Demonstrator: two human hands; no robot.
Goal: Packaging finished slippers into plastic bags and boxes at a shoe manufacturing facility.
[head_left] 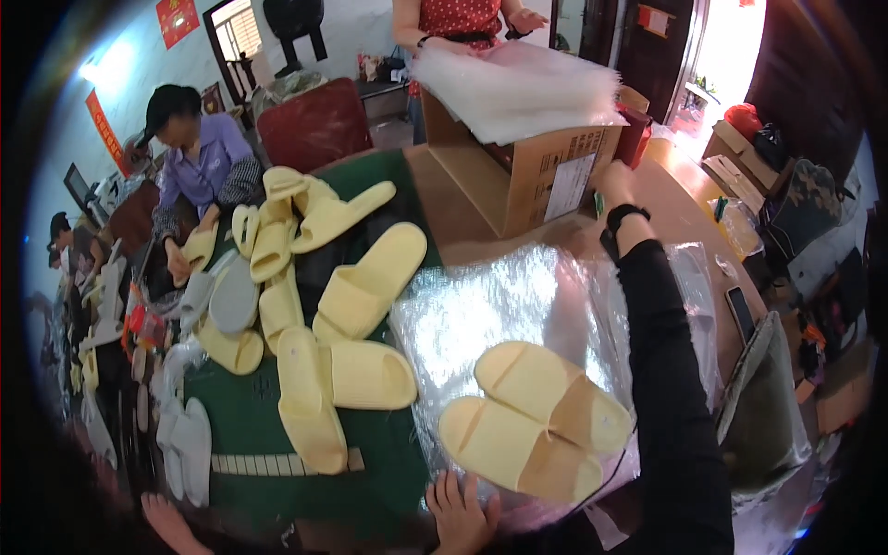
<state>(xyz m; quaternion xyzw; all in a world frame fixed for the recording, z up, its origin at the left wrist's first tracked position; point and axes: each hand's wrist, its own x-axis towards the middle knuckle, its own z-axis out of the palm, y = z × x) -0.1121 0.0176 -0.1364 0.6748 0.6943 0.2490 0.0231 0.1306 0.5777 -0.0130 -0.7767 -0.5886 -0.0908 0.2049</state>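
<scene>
My left hand (460,516) lies with fingers spread at the front edge of the table, beside a clear plastic bag (462,324). A pair of pale yellow slippers (527,421) rests side by side on the plastic. My right arm stretches far forward over the right side of the table. Beside the open cardboard box (564,171), my right hand (618,185) has its fingers curled near a small green-tipped item (599,203); what they hold is too small to make out. Several loose yellow slippers (370,282) are heaped left of the plastic.
Clear plastic sheets (518,88) lie over the box, where a person in red dotted clothing stands. At left, a person in a purple shirt (199,153) handles slippers. Grey slippers (185,449) lie at the left edge. A phone (740,314) is at right. Another hand (171,523) shows lower left.
</scene>
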